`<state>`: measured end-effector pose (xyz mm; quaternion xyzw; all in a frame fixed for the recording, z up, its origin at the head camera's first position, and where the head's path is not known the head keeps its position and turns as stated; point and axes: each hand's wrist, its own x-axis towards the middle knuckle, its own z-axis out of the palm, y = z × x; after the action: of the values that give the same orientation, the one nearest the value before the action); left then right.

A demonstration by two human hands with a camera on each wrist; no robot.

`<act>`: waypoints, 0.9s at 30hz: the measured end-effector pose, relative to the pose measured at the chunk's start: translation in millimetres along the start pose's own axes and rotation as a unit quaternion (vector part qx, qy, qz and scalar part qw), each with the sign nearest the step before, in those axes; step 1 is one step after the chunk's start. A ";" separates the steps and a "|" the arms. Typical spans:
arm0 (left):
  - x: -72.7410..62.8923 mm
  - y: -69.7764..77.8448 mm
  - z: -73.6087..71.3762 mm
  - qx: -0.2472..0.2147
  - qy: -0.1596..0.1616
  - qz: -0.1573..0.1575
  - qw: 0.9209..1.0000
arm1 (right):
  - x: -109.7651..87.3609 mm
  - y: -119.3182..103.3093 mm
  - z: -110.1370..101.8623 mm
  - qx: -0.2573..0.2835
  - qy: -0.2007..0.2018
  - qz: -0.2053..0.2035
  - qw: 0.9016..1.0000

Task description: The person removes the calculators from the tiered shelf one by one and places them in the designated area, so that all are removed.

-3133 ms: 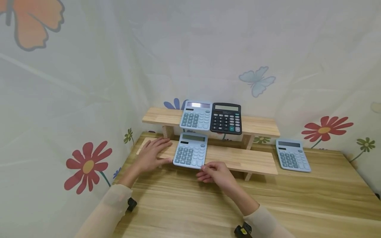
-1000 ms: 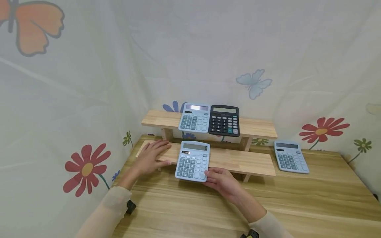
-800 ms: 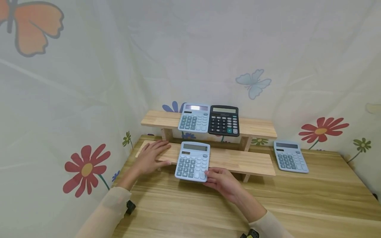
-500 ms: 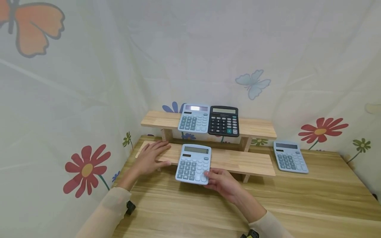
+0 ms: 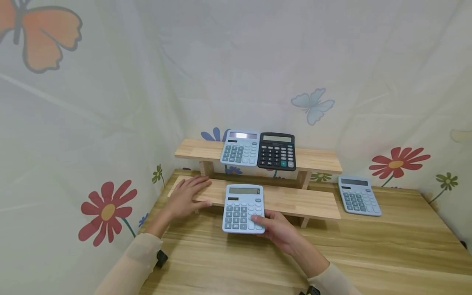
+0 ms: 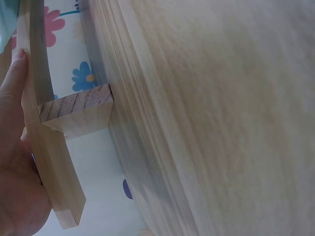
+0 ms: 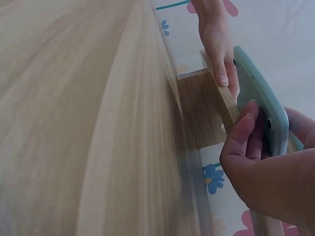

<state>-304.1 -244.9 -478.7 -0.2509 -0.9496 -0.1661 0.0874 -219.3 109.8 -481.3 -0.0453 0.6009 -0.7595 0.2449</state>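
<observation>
Black calculator (image 5: 276, 151) beyond held blue calculator (image 5: 243, 208)

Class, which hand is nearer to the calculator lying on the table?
Right. The right hand is left of that calculator; the left hand is farther left, touching the lower shelf.

From above and in front of the shelf (image 5: 302, 200), the head view faces forward and down across its full width, while both wrist views, turned sideways, look from low and close before it, sharing its lower left leg (image 6: 76, 110) and the left hand (image 5: 189, 196).
</observation>
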 end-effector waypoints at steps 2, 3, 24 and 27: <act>-0.5 0.5 -0.6 -0.001 -0.002 -0.001 1.000 | -0.4 1.0 -0.4 -0.003 -0.003 -0.001 1.000; -0.7 0.3 -0.6 0.000 -0.001 -0.001 1.000 | -0.4 1.1 -0.6 -0.003 -0.005 -0.003 1.000; -0.3 1.7 0.2 0.001 -0.002 -0.003 1.000 | -4.5 -2.4 2.8 0.011 -0.011 -0.002 1.000; 0.2 1.7 0.7 0.003 0.000 0.000 1.000 | -4.4 -3.4 2.4 0.005 -0.008 -0.004 1.000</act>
<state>-303.5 -243.1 -478.8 -0.2503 -0.9502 -0.1632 0.0881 -215.6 110.0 -476.4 -0.0527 0.5947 -0.7632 0.2472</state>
